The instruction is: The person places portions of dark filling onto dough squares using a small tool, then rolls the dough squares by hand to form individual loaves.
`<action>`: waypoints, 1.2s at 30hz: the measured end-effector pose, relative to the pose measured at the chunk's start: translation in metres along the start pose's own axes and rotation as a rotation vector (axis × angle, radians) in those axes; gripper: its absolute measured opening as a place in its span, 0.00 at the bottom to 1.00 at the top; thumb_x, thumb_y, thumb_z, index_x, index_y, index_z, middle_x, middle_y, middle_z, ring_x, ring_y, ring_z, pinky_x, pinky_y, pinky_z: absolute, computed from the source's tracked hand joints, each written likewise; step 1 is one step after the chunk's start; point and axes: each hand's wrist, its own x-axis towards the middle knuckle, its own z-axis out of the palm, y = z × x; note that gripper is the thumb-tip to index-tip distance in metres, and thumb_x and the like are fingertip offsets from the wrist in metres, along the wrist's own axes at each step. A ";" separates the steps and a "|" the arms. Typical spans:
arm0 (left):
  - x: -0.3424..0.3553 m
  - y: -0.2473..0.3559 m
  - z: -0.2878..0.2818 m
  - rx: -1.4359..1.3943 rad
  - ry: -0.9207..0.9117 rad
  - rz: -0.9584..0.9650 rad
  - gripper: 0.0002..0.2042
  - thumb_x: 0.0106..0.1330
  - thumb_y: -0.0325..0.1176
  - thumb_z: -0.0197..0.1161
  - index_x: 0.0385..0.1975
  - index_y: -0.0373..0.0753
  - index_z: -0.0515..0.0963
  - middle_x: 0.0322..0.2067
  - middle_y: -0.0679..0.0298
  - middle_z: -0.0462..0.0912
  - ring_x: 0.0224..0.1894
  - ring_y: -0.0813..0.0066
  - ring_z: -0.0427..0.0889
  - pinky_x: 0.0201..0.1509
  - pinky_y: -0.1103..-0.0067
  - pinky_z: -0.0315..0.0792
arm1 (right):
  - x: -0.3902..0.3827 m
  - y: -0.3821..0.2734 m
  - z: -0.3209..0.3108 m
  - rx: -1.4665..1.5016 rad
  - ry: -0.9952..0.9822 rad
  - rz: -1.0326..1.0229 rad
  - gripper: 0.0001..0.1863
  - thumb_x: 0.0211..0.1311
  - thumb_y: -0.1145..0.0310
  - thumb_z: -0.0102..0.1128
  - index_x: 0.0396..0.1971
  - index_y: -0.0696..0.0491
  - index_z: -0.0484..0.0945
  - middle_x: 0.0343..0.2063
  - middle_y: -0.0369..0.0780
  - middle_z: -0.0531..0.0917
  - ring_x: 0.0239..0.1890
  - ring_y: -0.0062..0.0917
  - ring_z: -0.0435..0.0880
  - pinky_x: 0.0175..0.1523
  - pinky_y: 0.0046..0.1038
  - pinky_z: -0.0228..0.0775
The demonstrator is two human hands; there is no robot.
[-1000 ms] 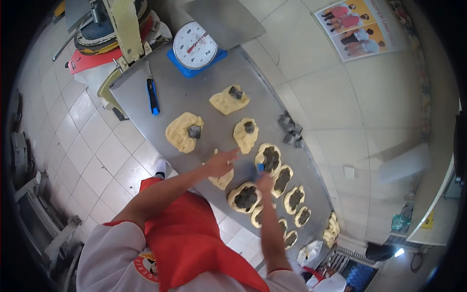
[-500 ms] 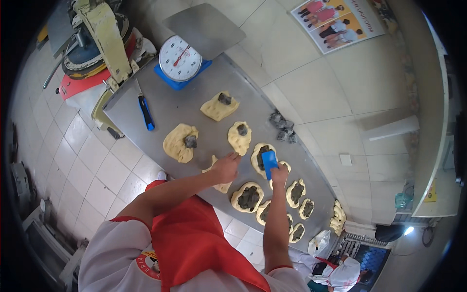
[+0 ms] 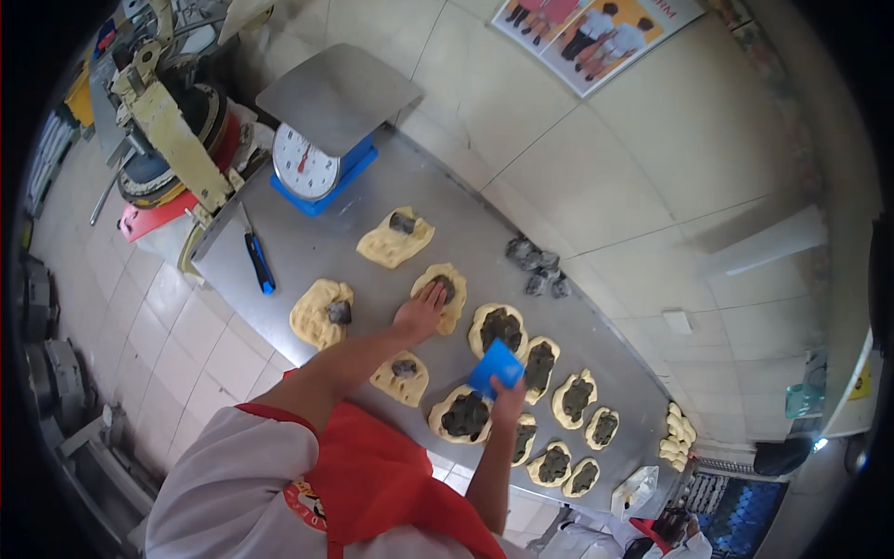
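Observation:
My left hand (image 3: 421, 313) lies with its fingers stretched over a flattened dough piece (image 3: 452, 319), the fingertips touching the dark grey filling lump (image 3: 448, 287) on it. In my right hand (image 3: 507, 399) is a flat blue dough scraper (image 3: 496, 367), held above the dough rounds. Beneath and beside it are a round spread with dark filling (image 3: 465, 415) and another filled round (image 3: 501, 330). Nearer my left forearm sit a dough piece with a small dark lump (image 3: 404, 368) and a wider dough piece (image 3: 310, 312) bearing a dark cube.
A blue dial scale (image 3: 312, 168) with a metal pan stands at the table's far left, near a blue-handled knife (image 3: 259, 264). Dark lumps (image 3: 536, 265) lie along the wall edge. Plain dough pieces (image 3: 677, 436) are at the far right, and another person (image 3: 666, 533) is beyond.
My left hand has moved from the near dough piece up to the one with the dark lump. The scraper in my right hand has shifted off the upper filled round, toward me.

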 end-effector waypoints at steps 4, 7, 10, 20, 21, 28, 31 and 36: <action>0.017 0.025 -0.062 -0.156 -0.191 -0.068 0.40 0.64 0.45 0.57 0.70 0.28 0.50 0.72 0.48 0.49 0.75 0.55 0.48 0.76 0.69 0.49 | 0.108 -0.065 0.028 -0.505 -0.235 -0.393 0.15 0.48 0.68 0.71 0.36 0.57 0.80 0.27 0.45 0.84 0.30 0.37 0.81 0.39 0.35 0.71; -0.009 0.018 -0.031 -0.128 -0.127 -0.036 0.47 0.59 0.49 0.63 0.71 0.29 0.46 0.74 0.50 0.44 0.76 0.58 0.44 0.77 0.69 0.45 | 0.174 -0.113 0.081 -0.765 -0.533 -0.528 0.17 0.46 0.66 0.72 0.37 0.56 0.82 0.32 0.46 0.85 0.35 0.40 0.83 0.42 0.36 0.72; -0.007 0.024 -0.047 -0.122 -0.234 -0.075 0.55 0.51 0.53 0.71 0.72 0.30 0.44 0.74 0.50 0.41 0.76 0.57 0.43 0.78 0.67 0.43 | 0.220 -0.135 0.133 -1.002 -0.837 -0.623 0.24 0.41 0.65 0.76 0.42 0.55 0.82 0.38 0.49 0.84 0.43 0.44 0.83 0.47 0.39 0.75; -0.003 0.008 -0.054 -0.252 -0.251 0.017 0.53 0.53 0.51 0.70 0.70 0.28 0.46 0.73 0.47 0.44 0.75 0.54 0.45 0.77 0.65 0.45 | 0.253 -0.130 0.208 -1.311 -0.629 -0.400 0.26 0.34 0.63 0.79 0.37 0.56 0.82 0.38 0.50 0.84 0.44 0.44 0.84 0.48 0.41 0.75; 0.000 0.006 -0.056 -0.422 -0.253 -0.036 0.52 0.54 0.50 0.69 0.70 0.27 0.47 0.73 0.46 0.44 0.75 0.54 0.45 0.77 0.65 0.46 | 0.253 -0.123 0.194 -1.258 -0.633 -0.462 0.25 0.34 0.61 0.79 0.35 0.57 0.82 0.36 0.51 0.84 0.41 0.45 0.84 0.46 0.42 0.75; 0.009 -0.009 -0.037 -0.436 -0.010 0.019 0.48 0.58 0.50 0.66 0.70 0.26 0.47 0.72 0.44 0.45 0.75 0.52 0.45 0.77 0.63 0.44 | 0.184 -0.096 0.139 -1.074 -0.582 -0.299 0.23 0.34 0.60 0.81 0.27 0.59 0.80 0.30 0.52 0.83 0.36 0.47 0.84 0.42 0.41 0.74; 0.011 -0.010 -0.051 -0.200 -0.171 0.137 0.49 0.58 0.51 0.65 0.70 0.25 0.47 0.73 0.44 0.44 0.75 0.51 0.44 0.77 0.62 0.43 | 0.188 -0.072 0.132 -1.044 -0.409 -0.206 0.23 0.35 0.60 0.81 0.27 0.59 0.80 0.30 0.52 0.83 0.36 0.47 0.84 0.42 0.41 0.74; 0.017 -0.021 -0.055 -0.363 -0.223 0.166 0.51 0.58 0.48 0.66 0.70 0.25 0.42 0.73 0.43 0.40 0.75 0.49 0.44 0.77 0.63 0.45 | 0.229 -0.101 0.127 -1.259 -0.464 -0.202 0.24 0.36 0.59 0.81 0.29 0.60 0.80 0.31 0.53 0.84 0.38 0.47 0.84 0.43 0.42 0.75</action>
